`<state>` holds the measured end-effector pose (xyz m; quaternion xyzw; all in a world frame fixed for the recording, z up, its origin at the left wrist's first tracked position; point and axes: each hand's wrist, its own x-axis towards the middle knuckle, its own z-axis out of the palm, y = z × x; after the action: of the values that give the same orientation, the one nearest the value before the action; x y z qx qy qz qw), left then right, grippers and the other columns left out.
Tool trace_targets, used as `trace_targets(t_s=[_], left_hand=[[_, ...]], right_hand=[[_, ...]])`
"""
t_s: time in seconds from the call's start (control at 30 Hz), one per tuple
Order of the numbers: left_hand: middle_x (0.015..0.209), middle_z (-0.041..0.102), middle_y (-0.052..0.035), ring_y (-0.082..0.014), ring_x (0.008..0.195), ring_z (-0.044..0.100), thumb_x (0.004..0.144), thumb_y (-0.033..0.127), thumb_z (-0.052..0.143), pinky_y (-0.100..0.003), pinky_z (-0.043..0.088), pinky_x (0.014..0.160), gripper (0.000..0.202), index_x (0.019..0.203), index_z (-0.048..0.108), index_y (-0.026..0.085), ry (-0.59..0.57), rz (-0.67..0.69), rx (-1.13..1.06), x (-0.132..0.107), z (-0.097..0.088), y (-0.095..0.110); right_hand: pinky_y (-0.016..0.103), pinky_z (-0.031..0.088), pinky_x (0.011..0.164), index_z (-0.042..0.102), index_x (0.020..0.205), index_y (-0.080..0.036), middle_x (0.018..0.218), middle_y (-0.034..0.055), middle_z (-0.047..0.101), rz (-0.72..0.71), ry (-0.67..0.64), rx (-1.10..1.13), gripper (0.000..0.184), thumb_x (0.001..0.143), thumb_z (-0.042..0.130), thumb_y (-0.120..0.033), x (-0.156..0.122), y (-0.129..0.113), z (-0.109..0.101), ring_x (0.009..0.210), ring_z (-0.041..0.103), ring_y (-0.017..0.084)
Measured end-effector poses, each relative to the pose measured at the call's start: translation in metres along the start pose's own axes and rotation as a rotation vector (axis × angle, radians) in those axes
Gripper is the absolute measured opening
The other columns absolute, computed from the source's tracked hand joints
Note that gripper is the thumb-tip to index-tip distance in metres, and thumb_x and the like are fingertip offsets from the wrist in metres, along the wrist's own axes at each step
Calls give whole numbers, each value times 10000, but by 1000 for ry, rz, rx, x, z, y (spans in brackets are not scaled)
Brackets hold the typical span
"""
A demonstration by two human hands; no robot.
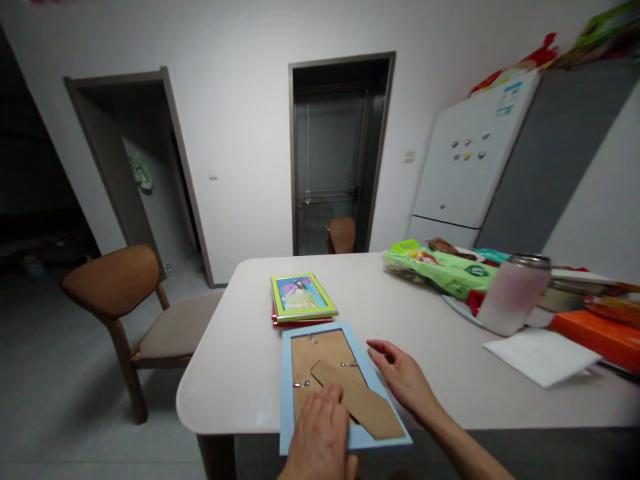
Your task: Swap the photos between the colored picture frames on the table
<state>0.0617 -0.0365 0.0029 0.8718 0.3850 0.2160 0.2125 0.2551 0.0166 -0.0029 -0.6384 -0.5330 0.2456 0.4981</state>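
Note:
A light blue picture frame [323,333] lies face down at the near edge of the white table [410,320], its brown cardboard back and stand [357,400] facing up. My left hand [320,433] rests flat on the lower part of the backing, fingers stretched out. Beside the frame's right edge sits my right hand [405,380], fingers loosely extended and touching the frame's rim. Just beyond lies a small stack of frames, a green one with a picture [301,296] on top.
A pink bottle with a metal lid [515,293], a green snack packet [440,270], a white paper [543,357] and an orange box [600,337] crowd the table's right side. A wooden chair [130,300] stands left. A white fridge [470,167] and two doorways are behind.

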Motion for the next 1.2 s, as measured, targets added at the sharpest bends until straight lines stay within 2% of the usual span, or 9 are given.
trace_targets(t_s=[0.2, 0.33, 0.47, 0.6, 0.7, 0.8, 0.93, 1.1, 1.2], left_hand=[[1117, 499, -119, -252, 1046, 444, 688, 201, 499, -386, 359, 870, 139, 824, 496, 173, 483, -49, -661, 21, -11, 37], [936, 576, -87, -212, 879, 546, 724, 299, 515, -328, 429, 765, 249, 925, 445, 171, 533, -109, -1095, 40, -7, 51], [995, 566, -67, -194, 905, 544, 652, 253, 606, -299, 418, 791, 505, 1082, 348, 193, 560, -120, -1222, 58, -12, 41], [1066, 549, -71, -201, 941, 527, 601, 178, 634, -277, 409, 810, 584, 1122, 369, 173, 417, -145, -1142, 75, 0, 22], [1090, 544, -80, -203, 945, 526, 569, 114, 631, -255, 426, 783, 624, 1137, 376, 152, 249, -147, -1071, 86, 28, 13], [1092, 548, -76, -190, 943, 528, 557, 67, 603, -249, 410, 805, 631, 1140, 377, 147, 192, -185, -928, 98, 57, 12], [1097, 542, -64, -176, 976, 498, 584, 81, 580, -244, 345, 864, 577, 1127, 398, 147, 184, -156, -608, 111, 75, 17], [1003, 555, -84, -209, 923, 478, 616, 165, 585, -277, 350, 810, 493, 1084, 434, 133, 99, -202, -161, 122, 74, 27], [957, 554, -90, -226, 902, 461, 616, 175, 581, -293, 349, 785, 385, 987, 491, 131, 47, -204, -52, 126, 73, 32]], right_hand=[[297, 464, 563, 503, 1072, -191, 800, 64, 653, 372, -238, 633, 499, 670, 484, -487, -39, -12, 14, 625, 603, 170], [283, 467, 624, 227, 1262, -214, 864, 43, 648, 445, -154, 911, 700, 670, 537, -423, -52, -20, 27, 745, 605, 165], [268, 468, 652, 162, 1294, -170, 832, 32, 660, 352, 27, 832, 754, 673, 539, -371, -36, -3, -1, 763, 604, 175], [267, 467, 558, 243, 1279, -114, 726, 42, 666, 307, 136, 346, 656, 705, 463, -343, 0, 28, -49, 600, 612, 173], [248, 459, 561, 400, 1199, -99, 686, 38, 666, 209, 151, -73, 531, 704, 425, -289, 26, 50, -79, 589, 614, 162], [235, 450, 617, 543, 1066, -130, 737, 38, 673, 160, 140, -248, 428, 667, 445, -251, 44, 65, -99, 663, 619, 165], [227, 430, 668, 611, 964, -171, 821, 34, 672, 112, 107, -385, 359, 648, 453, -238, 59, 77, -116, 747, 611, 173], [229, 406, 706, 619, 954, -191, 909, 43, 655, 71, 74, -572, 351, 666, 423, -234, 72, 88, -123, 810, 593, 179], [245, 399, 726, 611, 969, -171, 950, 72, 641, 68, 70, -671, 363, 672, 414, -237, 77, 93, -124, 845, 582, 196]])
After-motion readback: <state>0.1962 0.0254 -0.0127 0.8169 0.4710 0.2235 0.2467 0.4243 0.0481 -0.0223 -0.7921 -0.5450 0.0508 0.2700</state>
